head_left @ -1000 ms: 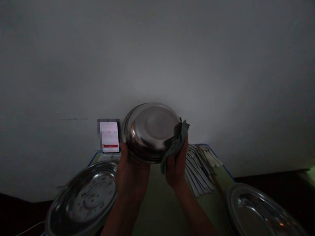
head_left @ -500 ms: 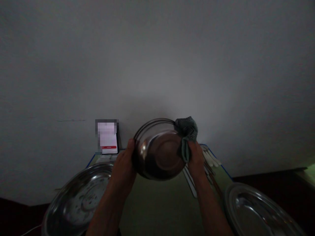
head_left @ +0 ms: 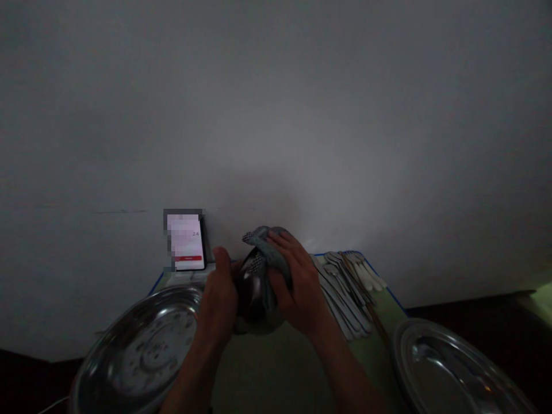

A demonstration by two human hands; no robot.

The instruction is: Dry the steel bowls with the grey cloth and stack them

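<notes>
A shiny metal bowl [head_left: 252, 296] is held up over the table between both hands. My left hand [head_left: 219, 299] grips its left side, thumb pointing up and the other fingers hidden behind the bowl. My right hand [head_left: 297, 282] is closed on a grey-green cloth [head_left: 276, 259] and presses it against the bowl's right side. Part of the cloth drapes over the top of the rim. The hands and cloth cover much of the bowl.
A large metal basin [head_left: 103, 333] with drops or spots inside stands at left, another metal basin [head_left: 405, 356] at right. Several pieces of cutlery [head_left: 345, 305] lie on the green table [head_left: 267, 374]. A phone [head_left: 187, 244] leans against the wall [head_left: 276, 115].
The bowl has turned from showing its broad underside to a narrower view, slightly lower. My right hand with the cloth has moved left, uncovering more cutlery.
</notes>
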